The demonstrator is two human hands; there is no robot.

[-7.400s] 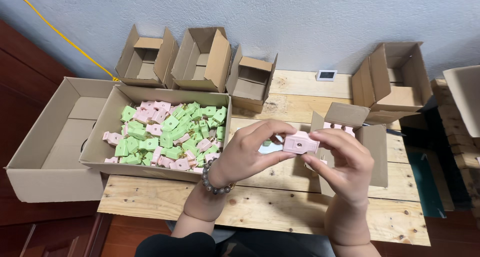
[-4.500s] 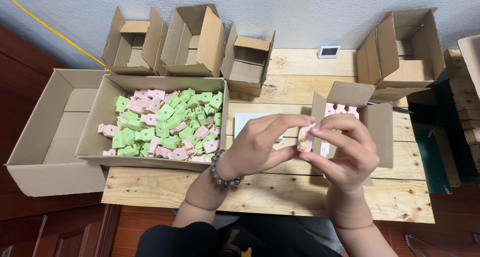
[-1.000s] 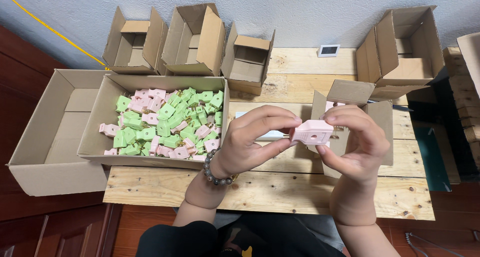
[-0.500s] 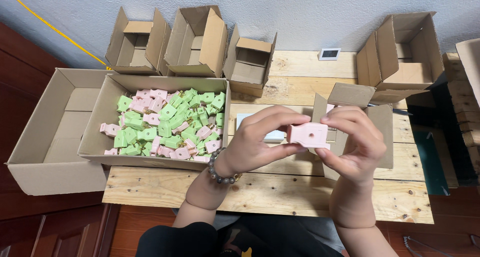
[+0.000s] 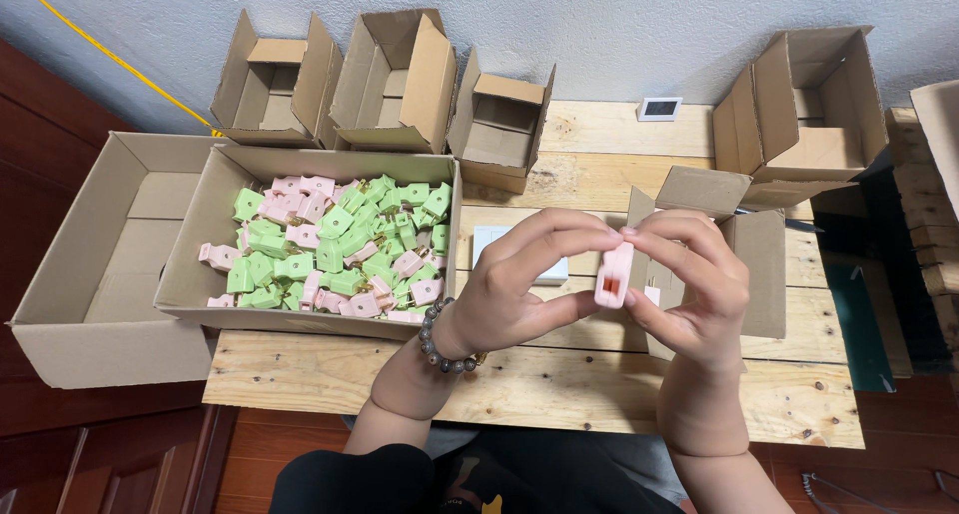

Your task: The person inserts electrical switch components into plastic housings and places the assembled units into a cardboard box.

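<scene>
Over wooden table (image 5: 559, 384), fingers (image 5: 559, 236) pinching pink plug (image 5: 612, 275)

On the wooden table (image 5: 559, 384) stand a cardboard box of green and pink plastic pieces (image 5: 330, 239), a large empty carton (image 5: 100, 264) to its left, three small open boxes (image 5: 400, 69) along the wall, another open box (image 5: 809, 104) and a small white device (image 5: 660, 108).

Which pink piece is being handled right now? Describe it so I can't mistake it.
Above the wooden table's front half, both hands meet at mid-frame. The pink plastic piece is pinched between their fingertips, the only one held in the air; the others lie in the cardboard box of pink and green pieces.
</scene>
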